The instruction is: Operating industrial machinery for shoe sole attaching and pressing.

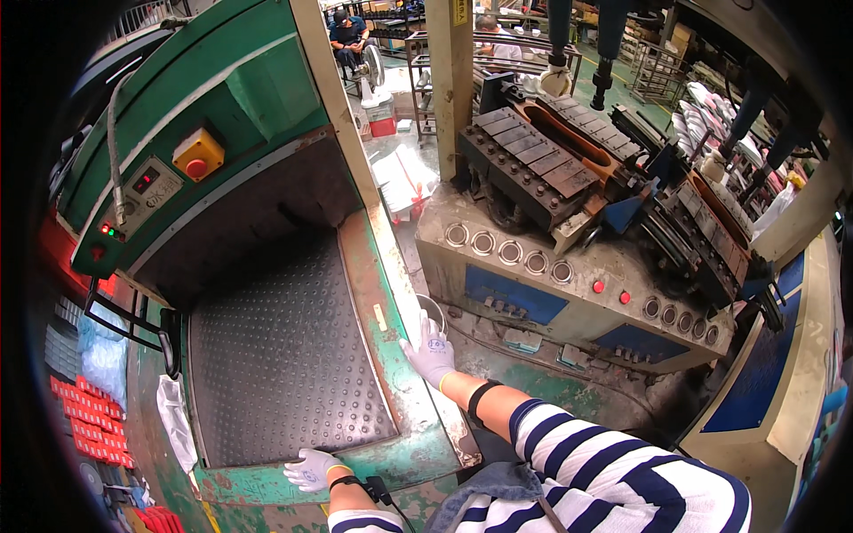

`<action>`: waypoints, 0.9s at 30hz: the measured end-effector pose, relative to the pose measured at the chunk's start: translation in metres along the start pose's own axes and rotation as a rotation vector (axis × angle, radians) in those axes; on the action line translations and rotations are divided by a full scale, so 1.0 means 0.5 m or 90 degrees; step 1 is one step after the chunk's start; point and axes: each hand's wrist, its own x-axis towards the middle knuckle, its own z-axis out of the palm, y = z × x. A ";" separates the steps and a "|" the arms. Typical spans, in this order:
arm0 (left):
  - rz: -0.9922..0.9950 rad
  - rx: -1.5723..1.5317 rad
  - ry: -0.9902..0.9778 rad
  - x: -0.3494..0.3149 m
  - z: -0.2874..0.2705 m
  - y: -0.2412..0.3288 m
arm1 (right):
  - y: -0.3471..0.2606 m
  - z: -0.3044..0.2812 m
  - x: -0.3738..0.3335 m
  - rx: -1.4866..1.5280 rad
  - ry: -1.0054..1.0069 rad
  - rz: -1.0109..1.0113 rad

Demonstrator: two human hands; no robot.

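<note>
- Green machine (275,84), from 10 round to 7 o'clock; its black studded bed (284,355) lies at 8, long axis seemingly 12 to 6, open front facing 6.
- Right gloved hand (431,357), 6 o'clock: fingers spread against the pale side edge (397,266).
- Left gloved hand (309,469), 7 o'clock: fingers apart, on the front rim (395,459).
- Writing: blue print on the right glove; red digits on a control panel (151,191), between 9 and 10; yellow label (459,11), 12.
</note>
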 end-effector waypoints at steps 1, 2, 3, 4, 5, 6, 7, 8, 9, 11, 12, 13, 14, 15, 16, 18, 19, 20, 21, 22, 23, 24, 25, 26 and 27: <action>-0.002 0.001 -0.006 0.000 -0.001 0.001 | 0.000 -0.001 0.000 -0.005 -0.006 0.011; -0.002 0.007 -0.006 0.000 -0.001 0.001 | 0.000 -0.001 -0.001 0.000 -0.001 0.000; -0.003 0.001 -0.012 0.000 0.000 0.001 | 0.000 -0.002 0.000 0.000 -0.006 0.003; -0.003 -0.001 -0.007 0.000 0.004 0.000 | 0.000 -0.003 0.000 -0.001 -0.011 0.010; 0.000 0.004 0.008 0.001 0.007 -0.001 | -0.001 -0.003 0.001 0.001 -0.012 0.005; -0.003 -0.002 -0.002 0.002 0.012 -0.001 | -0.001 -0.003 0.001 -0.002 -0.009 0.003; -0.003 0.002 -0.002 0.003 0.015 -0.002 | -0.001 -0.002 0.001 -0.011 -0.012 0.013; -0.001 0.008 0.015 0.004 0.018 -0.003 | -0.001 -0.001 0.001 -0.005 -0.006 0.002; -0.003 0.007 -0.002 0.004 0.018 -0.003 | -0.001 0.001 0.000 -0.010 -0.002 0.003; 0.000 -0.003 0.021 0.001 0.009 -0.003 | 0.001 0.006 0.000 -0.014 0.001 0.005; 0.005 -0.001 0.044 0.000 0.000 0.001 | 0.004 0.007 0.000 -0.019 0.021 -0.002; 0.017 -0.005 0.045 -0.004 -0.009 0.006 | 0.005 0.011 0.001 -0.031 0.021 0.001; 0.006 -0.009 0.020 -0.007 -0.022 0.004 | 0.009 0.010 0.004 -0.030 0.023 0.011; 0.036 -0.006 0.064 -0.009 -0.031 0.004 | 0.009 0.012 0.007 -0.035 0.001 0.018; 0.058 -0.065 0.095 -0.012 -0.038 0.000 | 0.009 0.014 0.005 -0.010 0.042 -0.002; 0.103 -0.068 0.190 -0.017 -0.038 -0.007 | 0.006 0.018 0.003 0.007 0.089 -0.036; 0.069 -0.080 0.177 -0.019 -0.030 -0.007 | 0.004 0.020 0.003 0.000 0.107 -0.053; 0.054 -0.136 0.138 -0.015 -0.022 -0.012 | 0.002 0.020 0.002 0.022 0.056 -0.005; 0.037 -0.173 0.112 -0.017 -0.011 -0.015 | -0.001 0.020 0.003 -0.002 0.032 -0.008; 0.014 -0.153 0.099 -0.007 -0.002 -0.016 | -0.005 0.019 0.001 -0.017 -0.004 0.006; 0.013 -0.174 0.111 -0.008 0.007 -0.017 | -0.007 0.018 -0.004 -0.065 -0.013 -0.008; -0.009 -0.150 0.090 -0.002 0.012 -0.013 | -0.012 0.015 -0.004 -0.075 -0.051 0.016; -0.014 -0.135 0.081 0.001 0.015 -0.013 | -0.013 0.011 -0.009 -0.045 -0.060 0.007; -0.029 -0.137 0.081 0.002 0.014 -0.012 | -0.016 0.009 -0.011 -0.039 -0.080 0.003; -0.037 -0.157 0.064 0.002 0.011 -0.010 | -0.018 0.005 -0.014 -0.022 -0.084 0.014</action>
